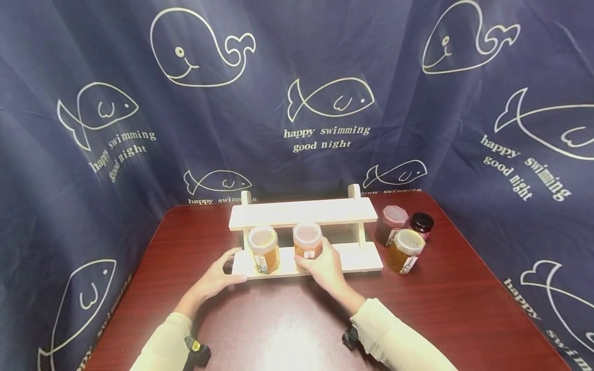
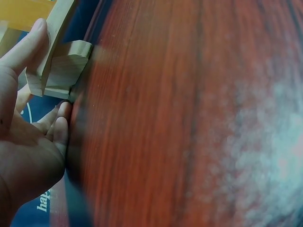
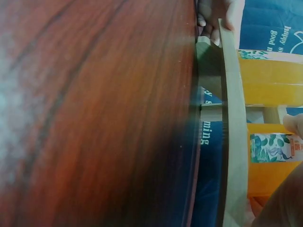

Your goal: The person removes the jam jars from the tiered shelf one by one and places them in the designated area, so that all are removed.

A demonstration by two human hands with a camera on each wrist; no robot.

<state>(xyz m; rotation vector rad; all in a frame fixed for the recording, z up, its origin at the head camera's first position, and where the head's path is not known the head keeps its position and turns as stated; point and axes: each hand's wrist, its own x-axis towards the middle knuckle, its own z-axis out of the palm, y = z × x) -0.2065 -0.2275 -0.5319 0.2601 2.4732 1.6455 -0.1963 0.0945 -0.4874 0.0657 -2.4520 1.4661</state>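
Note:
A white two-tier wooden rack [image 1: 301, 212] stands on the table, its upper shelf set behind the lower one. My left hand [image 1: 218, 278] holds the left end of the lower shelf, thumb at the front edge [image 2: 57, 35] and other fingers spread around the end. On that shelf, toward the left, a jar of yellow contents with a pale lid [image 1: 266, 253] stands upright. To its right, my right hand [image 1: 329, 268] grips a jar of orange contents [image 3: 265, 182] from its right side, over the lower shelf. Its patterned label faces front in the right wrist view.
Right of the rack, three more jars stand close together: a dark reddish one with a pink lid [image 1: 393, 221], a black-lidded one [image 1: 422, 223] and an amber one with a whitish lid [image 1: 406, 252]. A blue printed curtain [image 1: 325, 170] surrounds the reddish-brown table [image 1: 445, 304].

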